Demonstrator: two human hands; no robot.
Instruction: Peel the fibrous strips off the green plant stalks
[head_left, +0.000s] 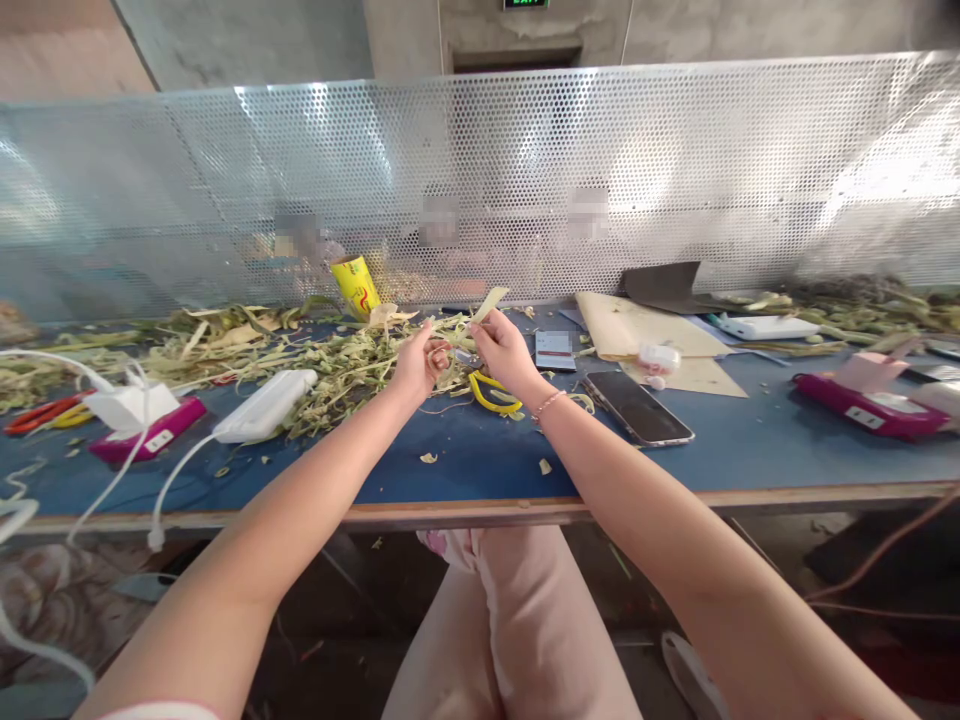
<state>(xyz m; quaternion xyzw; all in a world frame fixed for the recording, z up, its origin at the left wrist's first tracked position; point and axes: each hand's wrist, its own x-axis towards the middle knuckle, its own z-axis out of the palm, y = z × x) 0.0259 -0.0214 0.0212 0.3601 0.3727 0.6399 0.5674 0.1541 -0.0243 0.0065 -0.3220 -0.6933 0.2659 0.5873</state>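
Left hand [418, 365] and right hand [506, 352] both pinched a pale green leaf strip [489, 303], seemingly mid-peel; yellow-handled scissors [491, 393] lay at six o'clock.

tabletop [480, 460]: blue
perforated screen [675, 170]: silver, dotted all over with small round holes
leaf strip [489, 303]: pale green
scissors [491, 393]: yellow handles
can [356, 285]: yellow with red marks
phone [637, 408]: black
power bank [266, 405]: white
case [870, 405]: magenta with a white label
trousers [517, 620]: pale pink

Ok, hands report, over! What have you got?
Left hand and right hand both pinch a pale leaf strip over the blue table. Yellow scissors lie beneath. Scrap pile behind, phone off right.
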